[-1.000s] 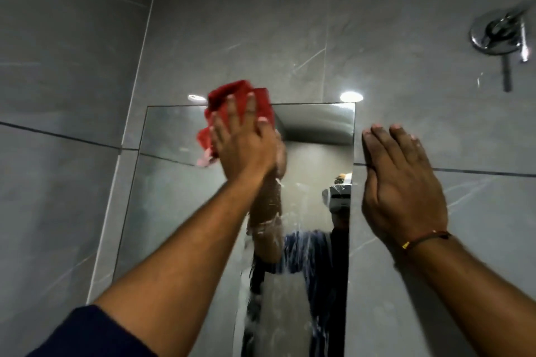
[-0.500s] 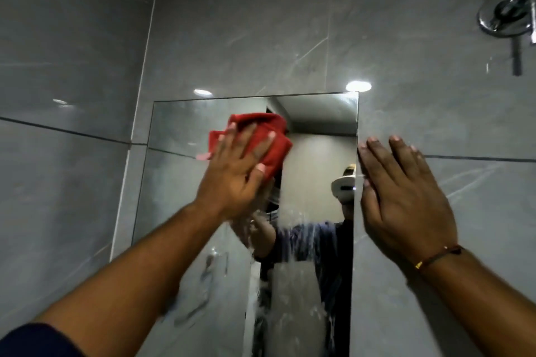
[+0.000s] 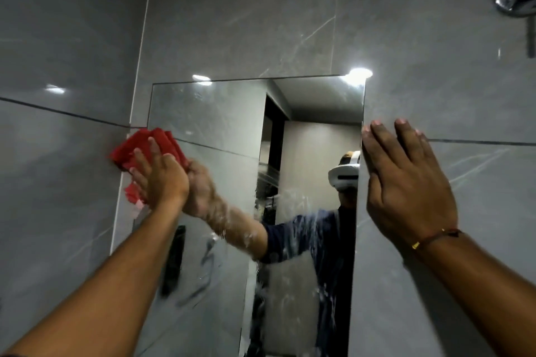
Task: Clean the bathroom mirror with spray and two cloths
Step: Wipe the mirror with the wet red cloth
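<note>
Head view.
- Mirror [image 3: 226, 124]: frameless, set in grey tile wall [image 3: 290, 9]. Wet streaks toward 6 o'clock.
- Red cloth [image 3: 145, 145]: at the mirror's 9 o'clock edge, overlapping the tile.
- Left hand [image 3: 162, 180]: fingers straight, pressing the cloth flat on the glass.
- Right hand [image 3: 406, 182]: flat on the tile just beside the 3 o'clock edge, holding nothing.
- Handling, judged: the cloth is soft, light and prone to bunching, so best pinned under the palm. The wet glass is slippery, with fragile edges.

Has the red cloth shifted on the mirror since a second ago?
Yes. The red cloth under the left hand has gone down and left, from the top edge of the mirror to its left edge.
</note>
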Demonstrator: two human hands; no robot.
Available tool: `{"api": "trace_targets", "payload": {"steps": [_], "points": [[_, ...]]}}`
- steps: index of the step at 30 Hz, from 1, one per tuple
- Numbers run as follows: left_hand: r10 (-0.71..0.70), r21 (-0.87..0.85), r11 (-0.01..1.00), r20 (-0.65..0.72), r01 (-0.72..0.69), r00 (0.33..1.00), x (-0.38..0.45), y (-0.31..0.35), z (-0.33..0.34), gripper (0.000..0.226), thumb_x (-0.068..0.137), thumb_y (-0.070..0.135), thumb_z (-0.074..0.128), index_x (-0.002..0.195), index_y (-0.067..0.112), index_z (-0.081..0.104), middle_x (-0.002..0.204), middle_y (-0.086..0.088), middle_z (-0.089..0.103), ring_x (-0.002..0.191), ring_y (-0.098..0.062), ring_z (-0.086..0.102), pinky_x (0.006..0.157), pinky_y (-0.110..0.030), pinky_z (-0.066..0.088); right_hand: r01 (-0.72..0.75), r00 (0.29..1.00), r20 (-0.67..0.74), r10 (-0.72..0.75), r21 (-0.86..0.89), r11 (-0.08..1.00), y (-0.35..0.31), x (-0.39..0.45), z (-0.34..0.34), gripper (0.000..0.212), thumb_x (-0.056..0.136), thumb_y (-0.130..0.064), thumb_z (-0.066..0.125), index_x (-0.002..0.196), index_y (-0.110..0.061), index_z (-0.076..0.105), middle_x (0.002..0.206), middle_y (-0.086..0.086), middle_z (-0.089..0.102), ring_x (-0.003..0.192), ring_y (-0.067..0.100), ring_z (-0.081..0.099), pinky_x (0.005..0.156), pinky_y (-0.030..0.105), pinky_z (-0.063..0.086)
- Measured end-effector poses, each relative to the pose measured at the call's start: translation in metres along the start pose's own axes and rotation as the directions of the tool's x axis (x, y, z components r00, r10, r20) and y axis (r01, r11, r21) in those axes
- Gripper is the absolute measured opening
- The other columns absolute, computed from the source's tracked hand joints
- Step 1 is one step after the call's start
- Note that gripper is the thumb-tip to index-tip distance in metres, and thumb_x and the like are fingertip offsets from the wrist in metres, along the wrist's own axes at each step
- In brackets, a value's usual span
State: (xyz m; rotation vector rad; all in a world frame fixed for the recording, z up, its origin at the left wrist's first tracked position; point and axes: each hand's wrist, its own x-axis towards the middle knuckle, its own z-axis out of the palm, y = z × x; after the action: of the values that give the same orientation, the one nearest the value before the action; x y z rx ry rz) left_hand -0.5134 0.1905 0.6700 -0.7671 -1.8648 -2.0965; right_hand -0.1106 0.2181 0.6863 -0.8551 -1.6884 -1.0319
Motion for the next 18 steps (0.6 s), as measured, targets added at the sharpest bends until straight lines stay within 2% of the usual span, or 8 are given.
{"api": "trace_targets", "payload": {"steps": [4,7,10,13,15,16,17,18], "points": [[0.233,0.049,0.971,0.053,-0.235,0.971,-0.095,0.051,0.034,0.063,0.108,0.044,0.017,0.170,0.042,0.004,0.182,0.002,-0.009,0.167,-0.033,-0.009,0.135,-0.056,-0.004,0.009,1.000,0.000,-0.009,0.037,0.999,0.002,-0.003,0.000,0.061,0.105,-0.024,0.036,0.166,-0.017,0.027,0.174,0.006,0.027,0.164,0.029,0.011,0.134,0.050,0.013],[0.493,0.011,0.865,0.163,-0.501,0.855,-0.181,0.093,0.052,0.070,0.102,0.050,0.009,0.171,0.039,0.002,0.181,0.003,-0.015,0.166,-0.030,-0.016,0.135,-0.053,-0.009,-0.022,0.999,-0.032,0.027,0.165,0.986,0.003,-0.006,-0.003,0.058,0.104,-0.019,0.039,0.162,-0.016,0.036,0.170,0.006,0.036,0.163,0.025,0.019,0.134,0.044,0.014],[0.732,-0.009,0.639,0.316,-0.769,0.604,-0.249,0.098,0.060,0.065,0.109,0.047,0.023,0.170,0.041,0.001,0.179,0.008,-0.019,0.166,-0.028,-0.022,0.135,-0.054,-0.010,-0.088,0.989,-0.078,0.122,0.349,0.933,0.008,-0.010,-0.007,0.053,0.103,-0.019,0.039,0.154,-0.013,0.050,0.161,0.009,0.051,0.157,0.025,0.034,0.133,0.043,0.021],[0.850,-0.033,0.319,0.452,-0.947,0.270,-0.254,0.065,0.052,0.067,0.110,0.043,0.040,0.171,0.036,0.013,0.182,0.004,-0.002,0.167,-0.029,-0.017,0.135,-0.056,-0.005,-0.038,0.995,-0.076,0.067,0.339,0.940,0.011,-0.022,-0.006,0.054,0.102,-0.020,0.039,0.152,-0.010,0.053,0.157,0.011,0.054,0.155,0.028,0.038,0.131,0.048,0.026],[0.875,-0.050,0.069,0.484,-0.996,0.036,-0.231,0.043,0.042,0.067,0.107,0.043,0.046,0.170,0.034,0.024,0.181,-0.001,0.013,0.168,-0.033,-0.005,0.136,-0.056,0.000,0.021,0.999,-0.043,-0.009,0.287,0.958,0.009,-0.031,-0.005,0.054,0.101,-0.021,0.040,0.153,-0.010,0.052,0.157,0.013,0.054,0.155,0.029,0.037,0.131,0.046,0.025],[0.876,-0.054,-0.014,0.481,-0.998,-0.038,-0.215,0.033,0.039,0.066,0.106,0.043,0.047,0.168,0.034,0.028,0.180,-0.003,0.019,0.168,-0.035,0.002,0.135,-0.057,0.003,0.033,0.999,-0.024,-0.028,0.275,0.961,0.007,-0.035,-0.005,0.055,0.101,-0.023,0.040,0.153,-0.010,0.051,0.158,0.012,0.053,0.156,0.028,0.037,0.132,0.045,0.025],[0.881,-0.046,-0.049,0.469,-0.998,-0.065,-0.198,0.028,0.035,0.066,0.105,0.043,0.048,0.167,0.034,0.029,0.179,-0.005,0.022,0.167,-0.036,0.006,0.135,-0.057,0.006,0.031,1.000,-0.012,-0.029,0.267,0.963,0.005,-0.038,-0.005,0.055,0.101,-0.024,0.040,0.153,-0.010,0.051,0.158,0.011,0.053,0.156,0.027,0.036,0.132,0.045,0.024],[0.886,-0.032,-0.030,0.461,-0.999,-0.041,-0.180,0.021,0.032,0.066,0.104,0.043,0.047,0.167,0.036,0.028,0.179,-0.006,0.022,0.167,-0.037,0.007,0.135,-0.059,0.007,0.027,1.000,-0.010,-0.025,0.255,0.966,0.001,-0.040,-0.005,0.056,0.101,-0.026,0.040,0.153,-0.010,0.052,0.159,0.011,0.052,0.157,0.027,0.035,0.132,0.045,0.024]]}}
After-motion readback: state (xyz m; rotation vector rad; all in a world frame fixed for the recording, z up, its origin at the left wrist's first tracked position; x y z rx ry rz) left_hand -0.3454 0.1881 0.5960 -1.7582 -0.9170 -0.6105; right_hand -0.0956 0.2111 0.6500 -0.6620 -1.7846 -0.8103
